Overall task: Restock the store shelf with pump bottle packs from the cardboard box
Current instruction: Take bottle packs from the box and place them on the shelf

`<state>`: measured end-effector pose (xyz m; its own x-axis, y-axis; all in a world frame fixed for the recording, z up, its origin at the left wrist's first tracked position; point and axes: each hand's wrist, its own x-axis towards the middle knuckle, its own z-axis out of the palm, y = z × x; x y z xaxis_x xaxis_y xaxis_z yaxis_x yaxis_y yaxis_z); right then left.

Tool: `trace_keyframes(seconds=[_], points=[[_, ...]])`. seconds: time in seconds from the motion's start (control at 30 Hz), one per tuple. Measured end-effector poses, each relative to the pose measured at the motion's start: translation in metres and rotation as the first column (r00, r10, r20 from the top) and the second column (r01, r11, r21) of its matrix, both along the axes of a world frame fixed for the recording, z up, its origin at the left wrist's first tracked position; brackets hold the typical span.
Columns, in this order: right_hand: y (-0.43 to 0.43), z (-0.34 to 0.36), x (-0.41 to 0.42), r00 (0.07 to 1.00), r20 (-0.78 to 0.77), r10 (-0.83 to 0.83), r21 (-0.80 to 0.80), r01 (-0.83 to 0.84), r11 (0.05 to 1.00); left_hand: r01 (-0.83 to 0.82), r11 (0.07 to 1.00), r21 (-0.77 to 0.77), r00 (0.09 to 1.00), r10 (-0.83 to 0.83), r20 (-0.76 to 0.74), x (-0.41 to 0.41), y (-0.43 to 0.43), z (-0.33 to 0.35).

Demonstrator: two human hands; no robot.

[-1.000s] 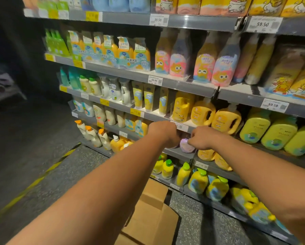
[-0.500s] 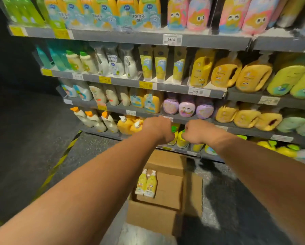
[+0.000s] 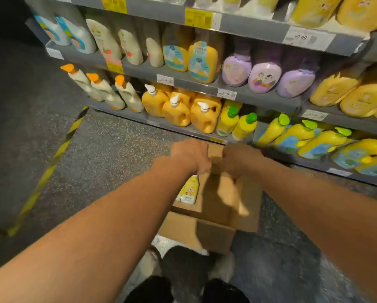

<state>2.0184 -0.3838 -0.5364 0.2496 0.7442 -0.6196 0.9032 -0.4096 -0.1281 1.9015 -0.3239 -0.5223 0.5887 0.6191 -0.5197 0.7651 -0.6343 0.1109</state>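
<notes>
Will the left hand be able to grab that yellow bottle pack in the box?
Probably yes. The left hand hovers close to the bottle pack, the cardboard box is open on top, and nothing covers the pack.

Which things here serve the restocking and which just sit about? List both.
Job: cardboard box, pump bottle pack inside it, store shelf, left hand, right hand.
Bystanders: purple bottles, orange pump jugs, green-capped yellow bottles, striped floor tape.

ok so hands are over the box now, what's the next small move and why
Probably lower the left hand to the yellow pack at the left of the box and grip it. Both it and the right hand hover over the box with nothing seen in them, and that pack sits just below the left hand.
</notes>
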Motion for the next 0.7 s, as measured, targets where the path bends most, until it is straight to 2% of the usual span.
trace_keyframes(seconds=[0.1, 0.23, 0.37, 0.53, 0.63, 0.7], points=[[0.005, -0.055, -0.015, 0.999, -0.042, -0.020, -0.076, 0.017, 0.997, 0.010, 0.998, -0.057, 0.999, -0.012, -0.041, -0.013, 0.012, -0.061], [0.018, -0.143, -0.026, 0.983, -0.100, -0.151, -0.129, 0.138, 0.982, 0.035, 0.998, -0.049, 0.997, -0.038, -0.061, -0.024, 0.032, -0.152], [0.021, -0.247, -0.039, 0.960, -0.107, -0.259, -0.154, 0.241, 0.958, -0.064, 0.983, -0.174, 0.997, 0.058, -0.043, -0.034, 0.037, -0.267], [0.016, -0.383, -0.047, 0.931, -0.121, -0.344, -0.165, 0.323, 0.932, -0.207, 0.959, -0.192, 0.978, 0.202, -0.048, -0.043, 0.033, -0.411], [0.009, -0.462, -0.057, 0.860, -0.160, -0.485, -0.153, 0.464, 0.873, -0.341, 0.916, -0.212, 0.939, 0.342, -0.034, -0.048, 0.033, -0.479], [0.010, -0.504, -0.065, 0.731, -0.247, -0.637, -0.160, 0.617, 0.770, -0.528, 0.818, -0.228, 0.845, 0.532, -0.048, -0.051, 0.038, -0.520]])
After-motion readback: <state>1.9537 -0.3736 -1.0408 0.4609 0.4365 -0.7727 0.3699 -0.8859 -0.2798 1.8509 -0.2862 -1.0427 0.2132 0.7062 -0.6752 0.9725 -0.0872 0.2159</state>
